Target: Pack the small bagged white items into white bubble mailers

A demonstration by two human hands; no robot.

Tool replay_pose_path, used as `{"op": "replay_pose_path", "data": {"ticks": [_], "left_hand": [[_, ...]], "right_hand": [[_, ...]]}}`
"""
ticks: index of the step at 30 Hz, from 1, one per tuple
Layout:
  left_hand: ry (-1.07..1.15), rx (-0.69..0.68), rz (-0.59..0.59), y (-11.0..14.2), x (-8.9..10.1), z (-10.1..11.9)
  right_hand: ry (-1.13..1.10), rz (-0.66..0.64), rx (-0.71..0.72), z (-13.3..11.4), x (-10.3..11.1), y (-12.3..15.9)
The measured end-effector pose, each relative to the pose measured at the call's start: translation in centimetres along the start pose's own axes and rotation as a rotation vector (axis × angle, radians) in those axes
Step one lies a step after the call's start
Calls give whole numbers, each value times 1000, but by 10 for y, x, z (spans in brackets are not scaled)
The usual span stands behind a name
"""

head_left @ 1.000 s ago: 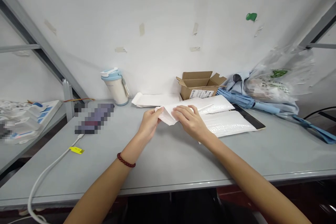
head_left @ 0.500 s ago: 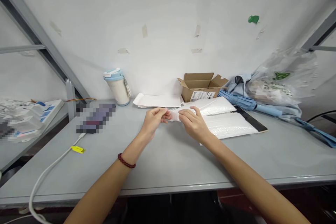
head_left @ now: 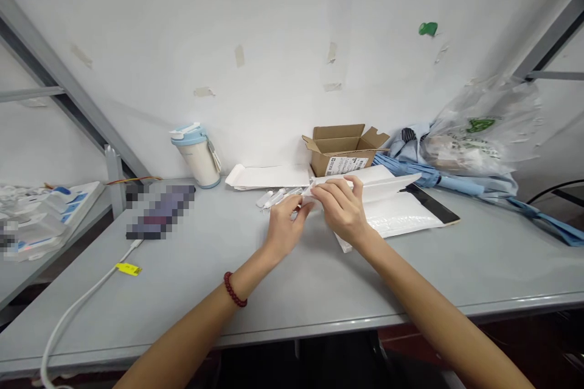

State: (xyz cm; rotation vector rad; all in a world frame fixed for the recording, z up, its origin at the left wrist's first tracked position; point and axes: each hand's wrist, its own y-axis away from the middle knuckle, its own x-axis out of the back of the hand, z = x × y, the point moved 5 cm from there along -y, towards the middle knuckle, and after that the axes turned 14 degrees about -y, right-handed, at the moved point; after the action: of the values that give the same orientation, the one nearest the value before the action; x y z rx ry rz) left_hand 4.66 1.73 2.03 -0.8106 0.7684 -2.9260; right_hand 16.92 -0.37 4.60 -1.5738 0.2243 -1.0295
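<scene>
My left hand (head_left: 286, 226) pinches the near-left end of a white padded mailer (head_left: 385, 187), thumb against fingers. My right hand (head_left: 342, 206) grips the same end from above, its fingers curled over the edge. The mailer is tilted up and slightly bulged. Under it lies another white padded mailer (head_left: 401, 216) with a shiny surface, resting partly over a flat black item (head_left: 435, 205). Several small white and clear pieces (head_left: 272, 197) lie just behind my left hand; their kind is too small to make out. My fingers hide the end of the mailer.
An open cardboard box (head_left: 347, 161) stands by the wall, with a flat white envelope (head_left: 269, 176) left of it. A cream tumbler (head_left: 198, 158), a blurred-out phone-like device (head_left: 162, 213) on a white cable (head_left: 82, 298), a folded blue umbrella (head_left: 456, 184) and a plastic bag (head_left: 479, 134) surround the work area.
The small translucent white piece between my hands is no longer there. Both hands have shifted right onto the padded mailer's end, and its near side has risen. The small pieces behind my left hand now show.
</scene>
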Motion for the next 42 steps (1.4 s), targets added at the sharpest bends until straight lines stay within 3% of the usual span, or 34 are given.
{"op": "replay_pose_path", "data": {"ticks": [6, 11, 15, 25, 35, 38, 42], "left_hand": [[314, 317, -163, -19, -41, -1], [550, 547, -269, -39, -69, -2], [573, 617, -308, -45, -77, -1], [563, 668, -156, -47, -72, -17], [591, 665, -209, -45, -70, -28], [400, 542, -172, -63, -52, -43], [-125, 273, -111, -93, -8, -65]], "right_hand": [[76, -19, -178, 29, 8, -2], [123, -174, -375, 68, 5, 14], [74, -292, -514, 90, -5, 31], [61, -338, -575, 97, -12, 41], [21, -447, -684, 107, -22, 51], [40, -468, -695, 107, -22, 51], [53, -469, -665, 103, -23, 50]]}}
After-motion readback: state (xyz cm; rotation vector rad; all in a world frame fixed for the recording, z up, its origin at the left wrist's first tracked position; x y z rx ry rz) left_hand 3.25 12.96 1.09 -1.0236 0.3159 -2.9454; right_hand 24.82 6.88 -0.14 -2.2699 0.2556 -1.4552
